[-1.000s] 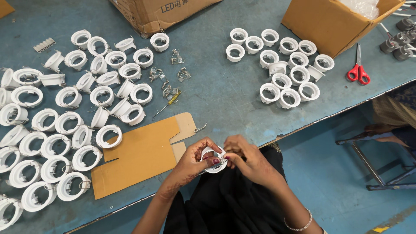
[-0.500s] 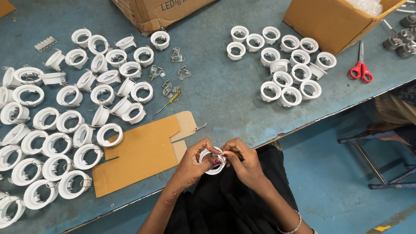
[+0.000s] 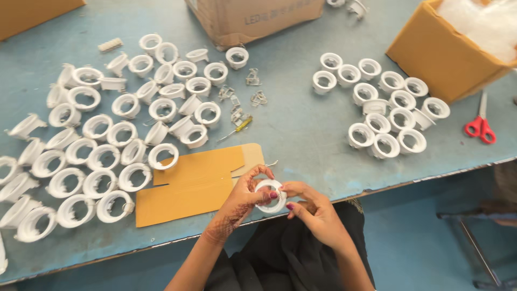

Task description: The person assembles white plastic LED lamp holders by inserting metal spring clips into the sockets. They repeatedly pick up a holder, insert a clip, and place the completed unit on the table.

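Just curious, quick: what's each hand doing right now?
Left hand: fingers closed on the white ring.
Right hand: fingers closed on the same white ring.

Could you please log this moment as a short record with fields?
Left hand: left hand grips the white ring at the table edge
Right hand: right hand holds the same ring
Left of hands: cardboard sheet, many white rings
Right group: white rings in a cluster
Also: metal clips, screwdriver, red scissors, open cardboard box
Surface: blue table
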